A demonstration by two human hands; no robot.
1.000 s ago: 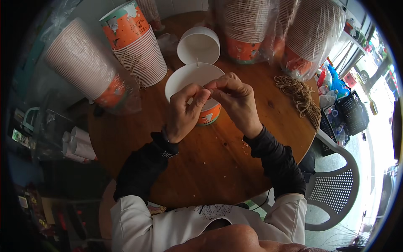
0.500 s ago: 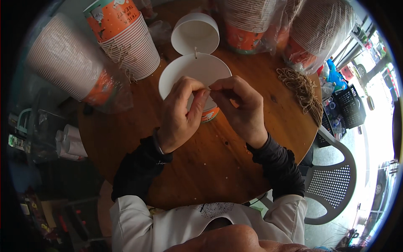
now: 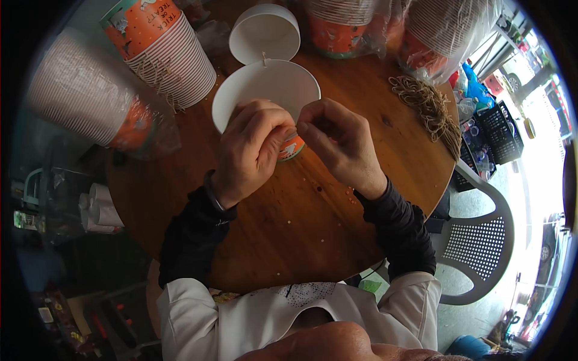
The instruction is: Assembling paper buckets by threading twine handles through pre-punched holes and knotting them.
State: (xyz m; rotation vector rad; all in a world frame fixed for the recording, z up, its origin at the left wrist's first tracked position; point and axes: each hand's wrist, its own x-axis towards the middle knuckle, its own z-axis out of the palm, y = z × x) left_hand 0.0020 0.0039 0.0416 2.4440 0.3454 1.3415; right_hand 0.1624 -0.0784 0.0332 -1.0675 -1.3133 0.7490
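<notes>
A paper bucket, white inside and orange outside, stands on the table beyond my hands. At its far rim a short bit of cord sticks up. My left hand is closed in a pinch over the bucket's near rim, thumb against the fingers. Facing it, my right hand also pinches, its fingertips almost touching the left ones. What the fingertips hold is too small to make out. Both hands hide the near part of the bucket.
Another white bucket stands behind. Stacked orange buckets with cord handles and plastic-wrapped stacks line the left; more wrapped stacks are far right. A bundle of tan cords lies on the wooden table. A grey chair is to the right.
The fingertips of my hands have drawn slightly apart, and my left hand has turned a little inward. The whole scene has shifted slightly up and left in view.
</notes>
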